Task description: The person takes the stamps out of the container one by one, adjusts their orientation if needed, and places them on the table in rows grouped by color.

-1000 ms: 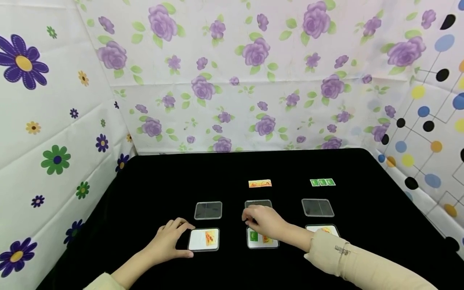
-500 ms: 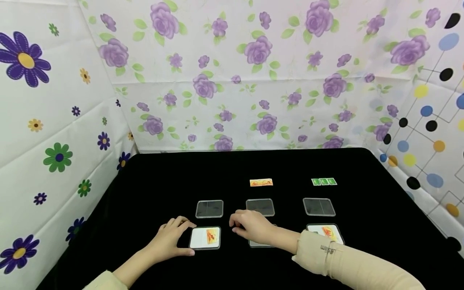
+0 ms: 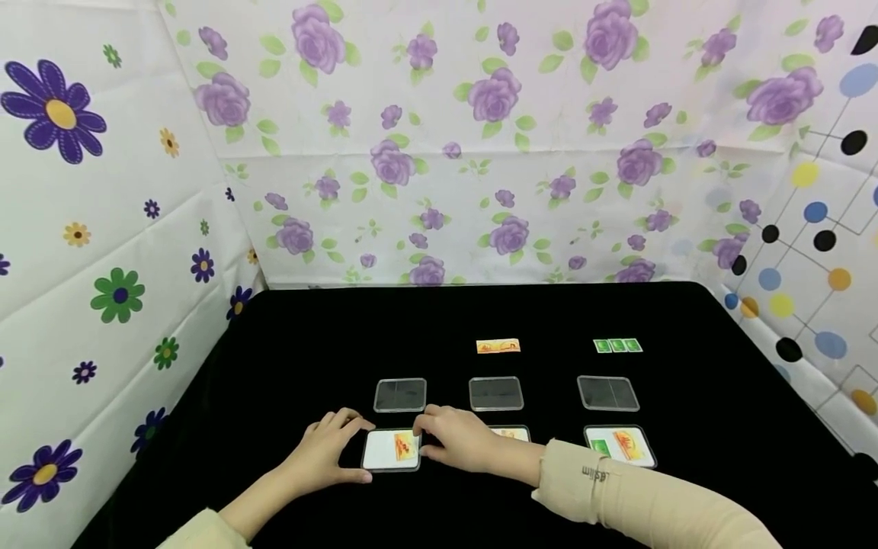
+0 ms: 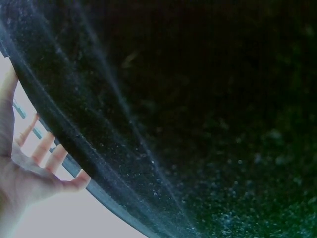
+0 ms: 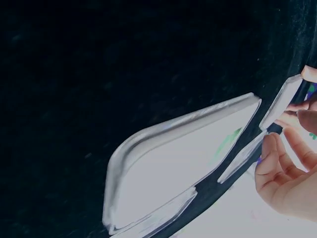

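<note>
on black cloth (image 3: 405, 515), a person's left hand (image 3: 321, 450), thumb and fingers wide, spans the left edge of a white-and-orange rectangular card case (image 3: 379, 450); the right hand (image 3: 465, 438), fingers bent, is at its right edge, any grip impossible to tell. beyond lie three clear plastic trays (image 3: 496, 394), then an orange printed strip (image 3: 498, 346) and a green one (image 3: 617, 345).

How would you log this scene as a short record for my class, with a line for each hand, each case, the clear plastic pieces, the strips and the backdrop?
Left hand: at the left side of the left case
Right hand: at that case's right edge; contact unclear
Left case: white, orange picture toward its right
Middle case: partly hidden
Right case: white, green picture
Clear plastic pieces: three, behind the cases
Strips: orange strip, green strip, farthest back
Backdrop: flowered sheet
</note>
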`<state>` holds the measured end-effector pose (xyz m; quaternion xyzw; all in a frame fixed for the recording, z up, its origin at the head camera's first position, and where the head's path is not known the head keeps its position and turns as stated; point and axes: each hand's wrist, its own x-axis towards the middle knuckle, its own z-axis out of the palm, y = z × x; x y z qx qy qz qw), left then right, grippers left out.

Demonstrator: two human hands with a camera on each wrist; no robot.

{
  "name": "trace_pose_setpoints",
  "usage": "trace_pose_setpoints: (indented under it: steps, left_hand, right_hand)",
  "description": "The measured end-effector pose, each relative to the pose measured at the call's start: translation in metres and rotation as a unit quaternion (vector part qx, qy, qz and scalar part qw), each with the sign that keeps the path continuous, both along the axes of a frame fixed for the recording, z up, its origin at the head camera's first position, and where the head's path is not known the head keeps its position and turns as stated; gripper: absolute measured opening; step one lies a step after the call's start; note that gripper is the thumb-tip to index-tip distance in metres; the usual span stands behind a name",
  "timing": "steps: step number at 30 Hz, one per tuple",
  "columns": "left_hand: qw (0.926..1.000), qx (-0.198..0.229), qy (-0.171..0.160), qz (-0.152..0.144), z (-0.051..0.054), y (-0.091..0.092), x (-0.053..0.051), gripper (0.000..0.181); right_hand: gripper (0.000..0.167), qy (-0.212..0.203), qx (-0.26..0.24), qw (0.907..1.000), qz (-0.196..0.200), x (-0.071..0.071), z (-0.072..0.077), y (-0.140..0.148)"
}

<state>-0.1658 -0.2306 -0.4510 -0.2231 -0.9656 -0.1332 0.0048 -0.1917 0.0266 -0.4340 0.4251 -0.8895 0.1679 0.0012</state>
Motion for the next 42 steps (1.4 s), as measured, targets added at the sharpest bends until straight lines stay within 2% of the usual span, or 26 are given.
trace_pose_setpoints:
  steps: [10,23,35,42]
  left_hand:
    - [0.9999,0.009,-0.007,-0.002,-0.005,-0.001,0.001,0.07]
    - [1.0,0.005,-0.002,-0.005,-0.002,-0.002,0.0,0.071]
    - [0.9998,0.009,0.002,-0.018,-0.002,-0.002,0.0,0.071]
    - [0.9998,0.007,0.008,-0.017,0.001,-0.001,-0.001,0.071]
  right_hand:
    - [0.035,0.05,0.073,0.9959,0.019,0.004,-0.004,-0.014]
    - [0.04,0.05,0.092,0.9944,0.008,0.004,-0.01,-0.024]
    - [0.038,-0.001,0.073,0.9967,-0.036,0.004,-0.01,-0.031]
    - [0.031,-0.05,0.044,0.9967,-0.046,0.003,0.0,-0.032]
